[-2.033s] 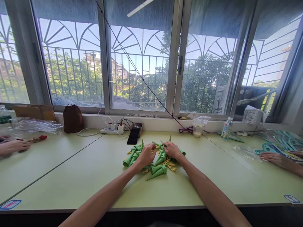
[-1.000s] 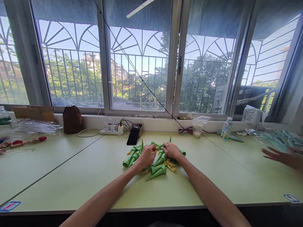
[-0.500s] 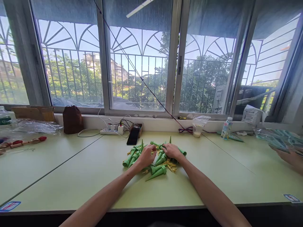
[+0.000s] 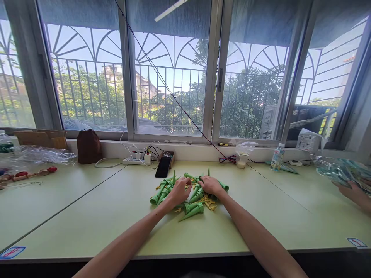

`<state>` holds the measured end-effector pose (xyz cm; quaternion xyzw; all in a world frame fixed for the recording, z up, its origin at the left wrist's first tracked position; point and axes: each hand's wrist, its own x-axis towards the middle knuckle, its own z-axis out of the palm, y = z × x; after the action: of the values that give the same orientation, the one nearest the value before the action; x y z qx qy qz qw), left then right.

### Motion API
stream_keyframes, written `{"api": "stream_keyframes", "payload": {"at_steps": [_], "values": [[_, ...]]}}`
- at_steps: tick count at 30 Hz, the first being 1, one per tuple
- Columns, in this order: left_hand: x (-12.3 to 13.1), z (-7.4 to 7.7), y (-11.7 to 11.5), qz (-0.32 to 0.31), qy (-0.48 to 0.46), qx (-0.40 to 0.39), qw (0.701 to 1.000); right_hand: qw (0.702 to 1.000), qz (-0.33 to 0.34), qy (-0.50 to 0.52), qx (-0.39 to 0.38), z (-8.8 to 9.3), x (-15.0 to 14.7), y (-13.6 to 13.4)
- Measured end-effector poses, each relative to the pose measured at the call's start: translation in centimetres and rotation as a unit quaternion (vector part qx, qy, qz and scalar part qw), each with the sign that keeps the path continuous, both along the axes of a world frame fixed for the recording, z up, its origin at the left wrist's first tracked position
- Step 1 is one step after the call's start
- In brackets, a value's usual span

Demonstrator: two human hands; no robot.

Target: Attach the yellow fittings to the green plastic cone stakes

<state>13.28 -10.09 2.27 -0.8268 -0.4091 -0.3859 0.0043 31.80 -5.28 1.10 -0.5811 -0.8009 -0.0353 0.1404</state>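
A heap of green plant watering spikes [image 4: 194, 211] with ridged collars lies in front of me, mixed with small yellow plastic pieces [image 4: 210, 202]. My left hand [image 4: 181, 190] is over the left middle of the heap, fingers curled into a pinch; what they hold, if anything, is hidden. At the right side of the pile, my right hand [image 4: 211, 185] has its fingers closed on a green piece that looks like a watering spike, mostly covered by the hand. Two spikes point upward behind my hands.
Behind the heap are a black phone [image 4: 163, 166] and a power strip [image 4: 137, 161]. A brown pouch [image 4: 89, 146] stands left. A plastic cup [image 4: 241, 160] and a bottle [image 4: 277, 157] are at right. Another person's hand [image 4: 355, 195] holds plastic-wrapped items [image 4: 337, 173] at the far right.
My two hands stay nearly in place over the heap. At the far right, the other person's hand and the plastic-wrapped items have shifted slightly.
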Motion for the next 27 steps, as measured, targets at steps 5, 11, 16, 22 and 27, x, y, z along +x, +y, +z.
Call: {"api": "stream_keyframes", "payload": {"at_steps": [5, 11, 16, 22, 27], "values": [[0.02, 0.04, -0.07, -0.005, -0.009, -0.001, 1.000, 1.000, 0.001, -0.002, -0.006, 0.10, -0.05, -0.06], [0.03, 0.07, -0.08, -0.001, 0.000, -0.002, 1.000, 1.000, -0.004, -0.007, -0.011, 0.26, -0.10, -0.26], [-0.02, -0.05, 0.03, -0.004, -0.005, 0.005, 1.000, 1.000, -0.007, -0.004, -0.011, 0.29, -0.09, -0.36], [-0.02, -0.10, 0.10, -0.003, 0.004, 0.002, 1.000, 1.000, -0.008, 0.008, -0.009, 0.18, -0.01, -0.39], [-0.06, -0.18, 0.20, -0.003, 0.003, 0.000, 1.000, 1.000, -0.001, 0.022, 0.008, 0.01, 0.05, -0.38]]}}
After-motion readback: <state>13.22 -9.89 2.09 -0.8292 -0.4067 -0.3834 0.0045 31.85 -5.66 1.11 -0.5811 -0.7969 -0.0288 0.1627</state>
